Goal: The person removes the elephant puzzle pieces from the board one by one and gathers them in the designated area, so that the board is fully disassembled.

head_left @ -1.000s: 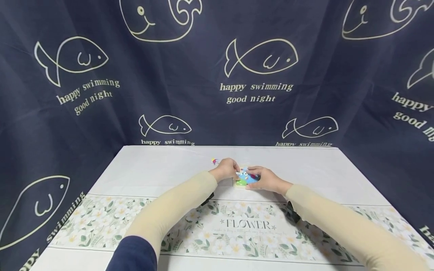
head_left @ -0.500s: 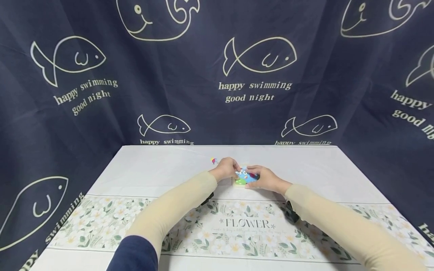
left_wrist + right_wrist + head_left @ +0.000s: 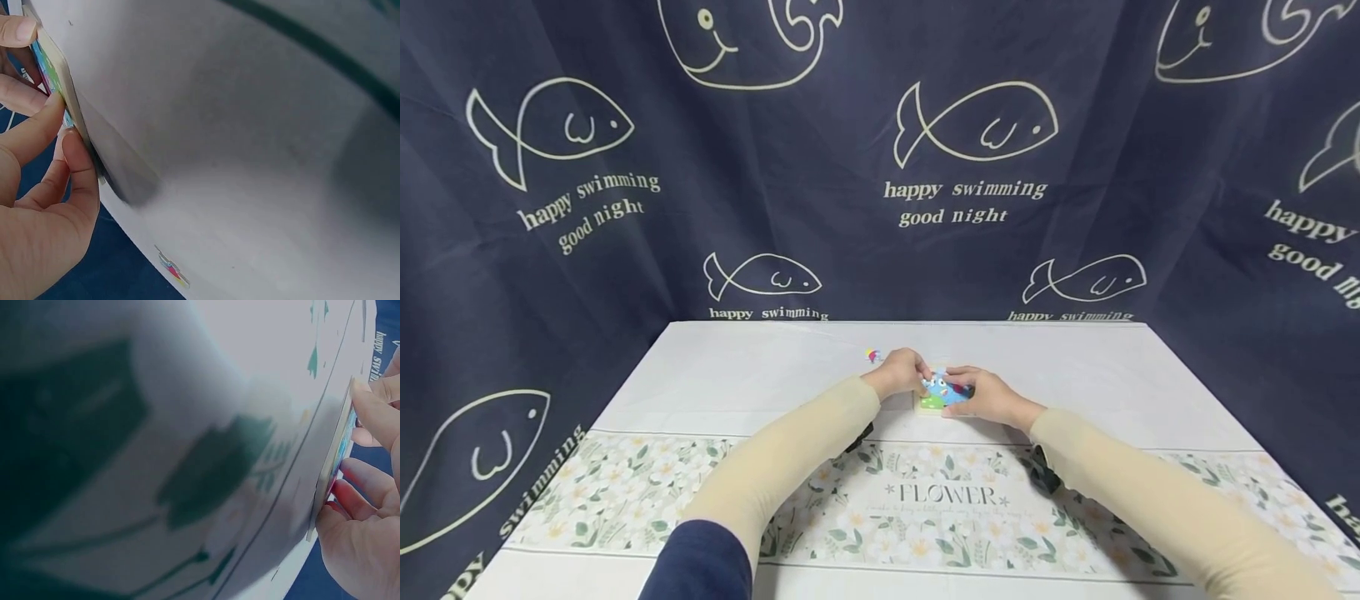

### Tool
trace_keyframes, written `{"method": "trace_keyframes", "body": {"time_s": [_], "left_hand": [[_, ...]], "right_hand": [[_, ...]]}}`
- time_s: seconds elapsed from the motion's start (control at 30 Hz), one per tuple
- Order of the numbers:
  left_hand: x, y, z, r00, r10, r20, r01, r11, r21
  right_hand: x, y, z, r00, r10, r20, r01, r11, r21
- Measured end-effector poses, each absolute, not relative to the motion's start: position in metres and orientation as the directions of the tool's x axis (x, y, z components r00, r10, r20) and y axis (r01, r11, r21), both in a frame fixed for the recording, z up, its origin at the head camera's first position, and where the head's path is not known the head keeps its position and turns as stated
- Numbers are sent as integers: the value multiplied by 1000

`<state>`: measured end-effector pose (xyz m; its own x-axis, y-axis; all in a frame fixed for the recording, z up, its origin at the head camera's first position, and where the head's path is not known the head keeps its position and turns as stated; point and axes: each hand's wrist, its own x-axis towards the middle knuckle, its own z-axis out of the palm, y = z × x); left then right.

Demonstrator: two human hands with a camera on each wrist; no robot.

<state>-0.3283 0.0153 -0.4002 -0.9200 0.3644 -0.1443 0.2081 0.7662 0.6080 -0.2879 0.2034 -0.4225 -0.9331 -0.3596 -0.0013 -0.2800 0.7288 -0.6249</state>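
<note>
Between the two hands lies a small jigsaw puzzle on a pale wooden board (image 3: 935, 413), its picture blue and green with cartoon eyes. My left hand (image 3: 901, 373) pinches a bluish puzzle piece (image 3: 68, 119) at the board's left end; its fingers hide most of that piece. The right hand (image 3: 988, 398) grips the right side of the board, thumb at the near edge and fingers over the far edge. In the right wrist view, the board (image 3: 328, 469) shows edge-on, low against the table. A loose multicoloured puzzle piece (image 3: 873, 356) lies just left of the left hand.
The board rests on a white table (image 3: 760, 375) with a flowered "FLOWER" band (image 3: 947, 508) nearer the person. Behind and at both sides hangs a dark blue curtain (image 3: 842, 250) printed with fish.
The piece under the left fingers has settled flatter against the board. Both hands stay almost in place; the head view has shifted slightly.
</note>
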Motion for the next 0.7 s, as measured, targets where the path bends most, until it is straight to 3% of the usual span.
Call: {"method": "trace_keyframes", "body": {"time_s": [0.7], "left_hand": [[-332, 14, -405, -919, 381, -102, 220, 710, 669]], "right_hand": [[-288, 203, -422, -933, -361, -11, -276, 732, -624]]}}
